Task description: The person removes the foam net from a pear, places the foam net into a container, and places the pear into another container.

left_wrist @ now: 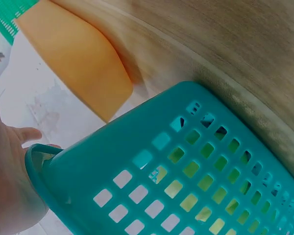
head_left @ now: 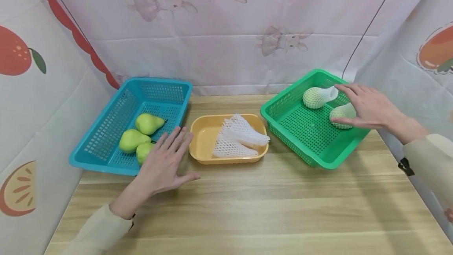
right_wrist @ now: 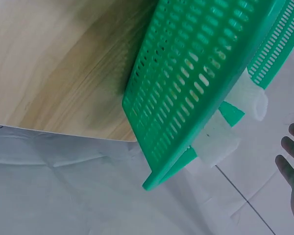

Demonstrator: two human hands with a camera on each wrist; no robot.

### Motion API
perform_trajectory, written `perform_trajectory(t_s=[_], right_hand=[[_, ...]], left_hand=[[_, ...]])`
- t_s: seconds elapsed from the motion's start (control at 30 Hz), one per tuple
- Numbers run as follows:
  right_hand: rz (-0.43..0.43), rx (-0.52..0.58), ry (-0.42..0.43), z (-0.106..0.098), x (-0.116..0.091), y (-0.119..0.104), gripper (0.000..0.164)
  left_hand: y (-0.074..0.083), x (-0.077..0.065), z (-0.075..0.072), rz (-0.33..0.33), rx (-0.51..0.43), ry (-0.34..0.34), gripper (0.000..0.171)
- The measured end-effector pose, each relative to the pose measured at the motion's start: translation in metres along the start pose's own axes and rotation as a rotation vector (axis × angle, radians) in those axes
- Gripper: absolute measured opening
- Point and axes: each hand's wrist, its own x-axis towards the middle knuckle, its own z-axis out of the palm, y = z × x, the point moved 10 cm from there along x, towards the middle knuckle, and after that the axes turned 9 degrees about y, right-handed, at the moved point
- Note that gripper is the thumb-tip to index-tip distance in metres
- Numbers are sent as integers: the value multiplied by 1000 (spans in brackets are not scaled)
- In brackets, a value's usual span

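My left hand [head_left: 163,165], fingers spread and straight, hovers at the near right corner of the blue basket [head_left: 102,166]. It holds nothing and covers part of one of three green pears [head_left: 150,124] in that basket. My right hand [head_left: 371,105] reaches over the right side of the green basket [head_left: 323,163], fingers extended and thumb apart. Beneath it lies a pear in a white foam net [head_left: 341,115], partly hidden by the hand. Another netted pear [head_left: 313,98] lies just left of the fingertips, its net's loose end toward them.
Between the baskets stands a shallow yellow tray [head_left: 202,141] with several empty white foam nets [head_left: 233,141]. All three containers are on a wooden table [head_left: 247,211]. Printed cloth [head_left: 226,62] hangs behind and at both sides.
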Motion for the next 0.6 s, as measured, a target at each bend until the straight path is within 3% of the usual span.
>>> perform_trajectory(t_s=[0.17, 0.6], right_hand=[[41, -28, -68, 10, 9, 16, 112], [31, -100, -154, 33, 25, 34, 110]], left_hand=[[1, -1, 0, 4, -13, 11, 121], [3, -1, 3, 8, -8, -1, 121]])
